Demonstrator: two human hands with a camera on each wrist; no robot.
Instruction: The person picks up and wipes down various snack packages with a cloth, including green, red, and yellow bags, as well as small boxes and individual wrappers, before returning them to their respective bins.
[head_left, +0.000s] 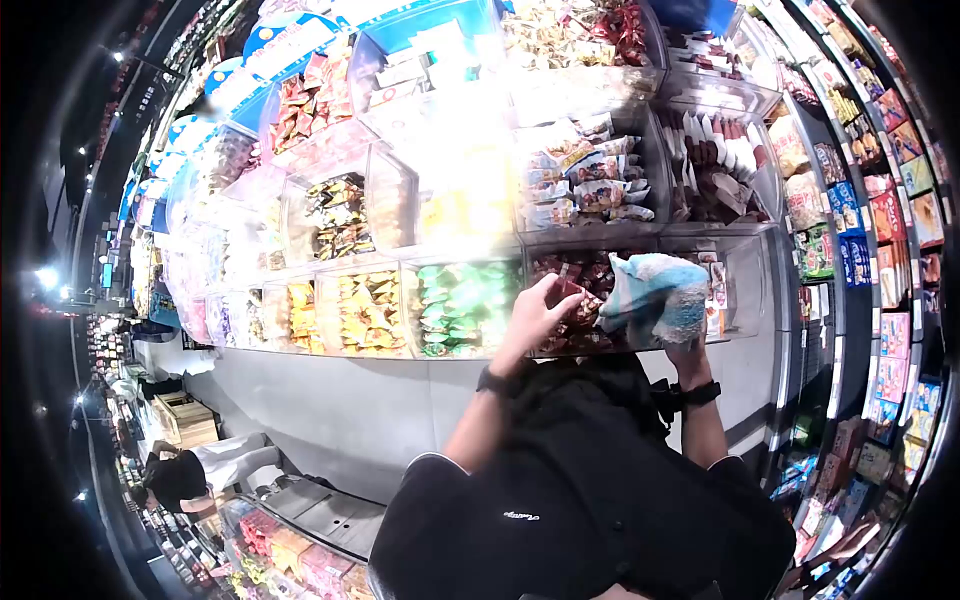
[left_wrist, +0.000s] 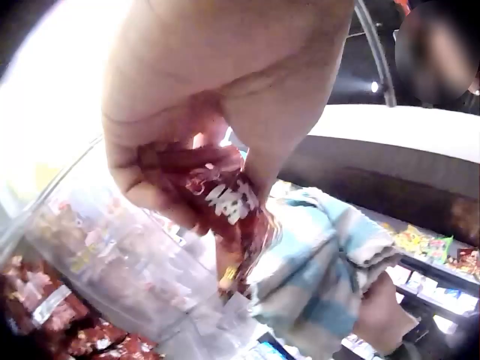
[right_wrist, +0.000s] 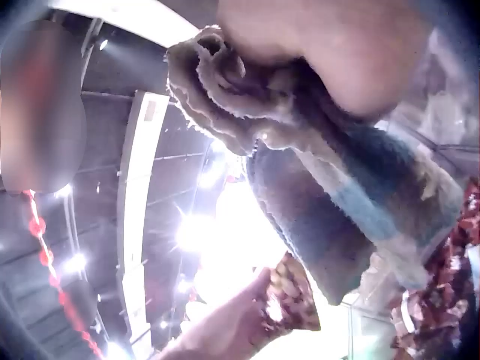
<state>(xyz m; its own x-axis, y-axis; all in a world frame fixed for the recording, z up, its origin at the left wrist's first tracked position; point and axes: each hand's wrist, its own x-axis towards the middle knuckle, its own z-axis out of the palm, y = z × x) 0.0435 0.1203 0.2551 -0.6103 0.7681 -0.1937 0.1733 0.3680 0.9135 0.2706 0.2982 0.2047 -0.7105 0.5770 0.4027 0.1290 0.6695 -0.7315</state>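
Observation:
My left hand [head_left: 538, 318] pinches a small dark red snack packet [left_wrist: 229, 199] with white lettering between thumb and fingers. It is over a clear bin in the front row that holds similar dark red packets [left_wrist: 82, 330]. Close on its right, my right hand [right_wrist: 341, 45] grips a folded towel [head_left: 655, 290] in blue and white checks, which hangs over the same bin and covers part of its contents. In the head view the towel hides most of the right hand. Seen from the right wrist, the packet in the left hand shows beyond the towel.
Clear plastic bins of wrapped snacks rise in tiers, with green packets [head_left: 450, 310] and yellow packets [head_left: 370, 310] left of my hands. A transparent front wall [head_left: 470, 357] edges the lowest row. Shelves of boxed goods [head_left: 885, 215] stand on the right. Another person [head_left: 180, 480] is at lower left.

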